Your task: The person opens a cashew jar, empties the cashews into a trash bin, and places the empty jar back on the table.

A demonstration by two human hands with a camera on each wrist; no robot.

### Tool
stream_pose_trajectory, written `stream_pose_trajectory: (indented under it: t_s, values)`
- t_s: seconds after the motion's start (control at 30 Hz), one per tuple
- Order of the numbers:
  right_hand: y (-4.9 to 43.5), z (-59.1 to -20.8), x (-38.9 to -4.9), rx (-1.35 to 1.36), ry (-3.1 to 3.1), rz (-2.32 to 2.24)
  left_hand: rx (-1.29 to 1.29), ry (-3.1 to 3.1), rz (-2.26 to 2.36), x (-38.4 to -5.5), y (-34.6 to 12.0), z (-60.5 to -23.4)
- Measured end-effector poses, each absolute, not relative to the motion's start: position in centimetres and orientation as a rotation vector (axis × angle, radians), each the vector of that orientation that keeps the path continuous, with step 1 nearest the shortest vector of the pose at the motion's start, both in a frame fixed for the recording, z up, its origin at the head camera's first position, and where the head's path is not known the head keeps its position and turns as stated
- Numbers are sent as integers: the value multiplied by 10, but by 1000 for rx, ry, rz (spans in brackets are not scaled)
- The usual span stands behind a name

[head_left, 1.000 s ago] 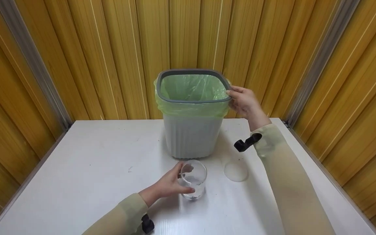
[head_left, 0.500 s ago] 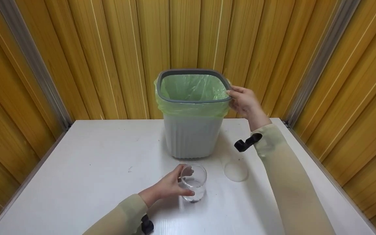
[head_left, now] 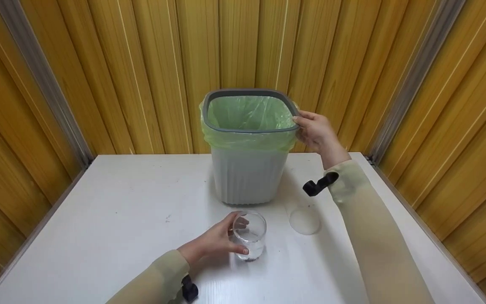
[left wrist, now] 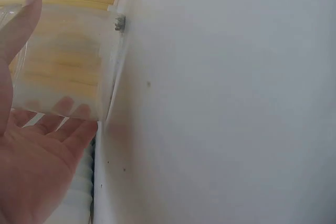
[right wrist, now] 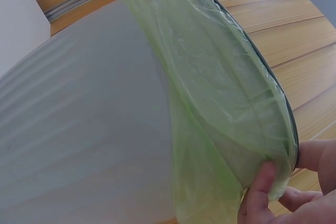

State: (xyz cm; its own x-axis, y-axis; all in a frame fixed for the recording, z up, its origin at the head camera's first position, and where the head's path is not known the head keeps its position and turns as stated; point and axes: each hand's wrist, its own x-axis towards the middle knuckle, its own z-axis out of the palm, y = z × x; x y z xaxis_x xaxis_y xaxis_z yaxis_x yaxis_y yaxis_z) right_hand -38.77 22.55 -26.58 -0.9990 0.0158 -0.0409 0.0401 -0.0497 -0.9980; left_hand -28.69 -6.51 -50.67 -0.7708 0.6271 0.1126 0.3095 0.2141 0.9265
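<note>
My left hand [head_left: 217, 238] is around a clear plastic jar [head_left: 255, 249] standing upright on the white table, thumb on the near side and fingers on the far side. Small grey bits show at the bottom of the jar; its mouth is uncovered. In the left wrist view, fingertips show through the jar wall [left wrist: 63, 61]. My right hand [head_left: 317, 133] pinches the dark grey rim [head_left: 249, 93] of a light grey trash can [head_left: 249, 177] at its right side. A green trash bag [right wrist: 220, 77] lines the can and folds over its outside.
A round translucent lid [head_left: 305, 221] lies flat on the white table [head_left: 133, 219], right of the jar. Dark specks dot the tabletop. Wood-patterned panels [head_left: 150, 76] stand behind the table and on both sides.
The jar, a little higher in view one second ago, has come down slightly toward me in my left hand. My right hand stays on the can's rim.
</note>
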Motion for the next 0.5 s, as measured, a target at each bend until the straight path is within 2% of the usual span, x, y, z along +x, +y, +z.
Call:
stream_pose_trajectory:
  t_s: [0.5]
  values:
    - [229,-275,-390,63,2103,-2312,900,2355,1579,-300,-93,-489]
